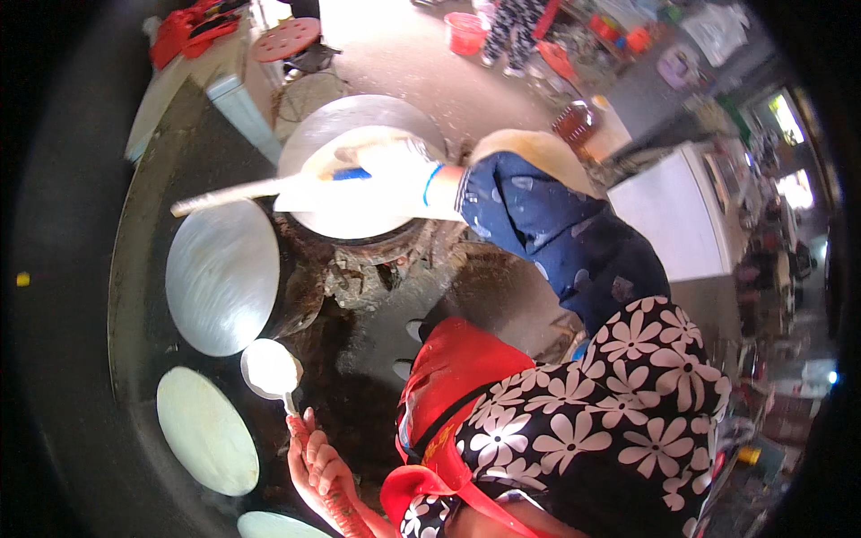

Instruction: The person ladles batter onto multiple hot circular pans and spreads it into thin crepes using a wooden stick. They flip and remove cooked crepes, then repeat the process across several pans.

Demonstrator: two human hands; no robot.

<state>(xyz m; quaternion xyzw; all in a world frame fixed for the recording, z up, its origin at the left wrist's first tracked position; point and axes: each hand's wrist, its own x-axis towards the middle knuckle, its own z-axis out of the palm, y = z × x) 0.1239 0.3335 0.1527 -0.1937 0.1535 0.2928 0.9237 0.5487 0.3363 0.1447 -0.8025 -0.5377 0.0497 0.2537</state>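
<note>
My left hand (323, 471), low in the head view, is closed round the red-wrapped handle of a ladle (272, 368). The ladle's bowl looks bright white and hangs beside the metal discs. My right hand (402, 177), in a dark blue sleeve with a blue band at the wrist, reaches over the round griddle (359, 109). It grips a pale wooden stick (229, 195) that points left; a blue patch shows beside the fingers. Strong light washes out the fingers and the tool's far part. A pale round sheet (350, 226) covers much of the griddle.
A shiny round plate (224, 278) and a paler disc (206, 430) lie along the dark counter (134, 260) at left. Another large pale round (529, 148) sits behind my right sleeve. A white-topped box (673, 215) stands right. Farther off are a red bucket (465, 33) and a person's legs (514, 31).
</note>
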